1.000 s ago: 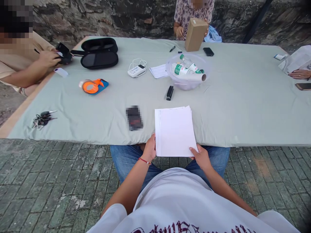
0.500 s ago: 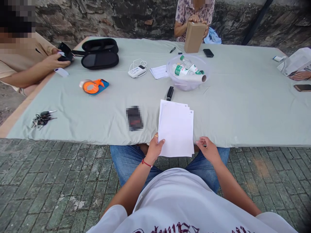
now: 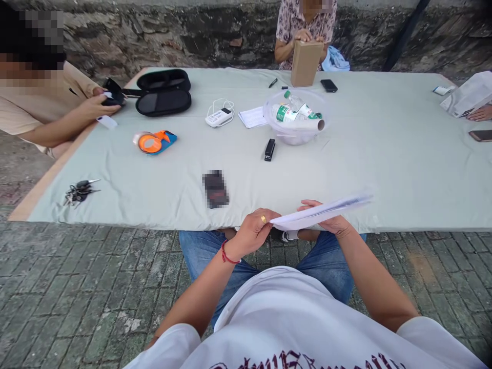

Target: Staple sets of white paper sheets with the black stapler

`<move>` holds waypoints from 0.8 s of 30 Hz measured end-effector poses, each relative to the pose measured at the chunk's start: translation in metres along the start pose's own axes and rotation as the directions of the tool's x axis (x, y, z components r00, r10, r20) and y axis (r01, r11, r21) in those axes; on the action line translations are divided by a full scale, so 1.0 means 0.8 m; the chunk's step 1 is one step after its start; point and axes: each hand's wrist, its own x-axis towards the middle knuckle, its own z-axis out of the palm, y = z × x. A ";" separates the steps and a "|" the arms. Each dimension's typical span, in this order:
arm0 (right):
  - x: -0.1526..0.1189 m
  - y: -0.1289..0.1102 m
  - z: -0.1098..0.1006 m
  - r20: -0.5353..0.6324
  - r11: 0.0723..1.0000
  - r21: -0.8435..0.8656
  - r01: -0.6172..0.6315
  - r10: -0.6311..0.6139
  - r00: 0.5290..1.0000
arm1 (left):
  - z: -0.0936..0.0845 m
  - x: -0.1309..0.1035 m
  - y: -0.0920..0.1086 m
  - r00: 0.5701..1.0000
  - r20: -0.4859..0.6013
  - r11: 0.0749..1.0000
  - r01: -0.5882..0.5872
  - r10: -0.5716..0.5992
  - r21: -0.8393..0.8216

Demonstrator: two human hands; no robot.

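A thin stack of white paper sheets (image 3: 307,218) is tilted nearly edge-on above the table's near edge. My left hand (image 3: 253,233) is closed on the stack's left end, a gold ring on one finger and a red cord at the wrist. Across the stack's middle, my right hand (image 3: 336,224) sits against its underside with fingers stretched out past the far side; the paper hides part of it. Beyond the sheets lies a black stapler (image 3: 269,149). To the left is a dark, blurred-out flat item (image 3: 216,188).
On the cloth-covered table (image 3: 384,154) stand a clear basin (image 3: 294,137) with bottles, an orange-blue tape dispenser (image 3: 156,142), keys (image 3: 80,192), a black case (image 3: 164,102) and a white device with a cord (image 3: 219,118). A co-worker holds a cardboard box (image 3: 306,64); others sit left and right.
The paper stack has swung from lying face-up over the table edge to a raised, nearly edge-on tilt pointing right. My right hand has moved from beside the paper to underneath it.
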 end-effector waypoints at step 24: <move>0.019 -0.103 0.009 -0.092 0.919 -0.349 0.185 -0.230 0.969 | -0.024 0.075 -0.041 0.986 -0.040 0.925 0.139 -0.164 -0.354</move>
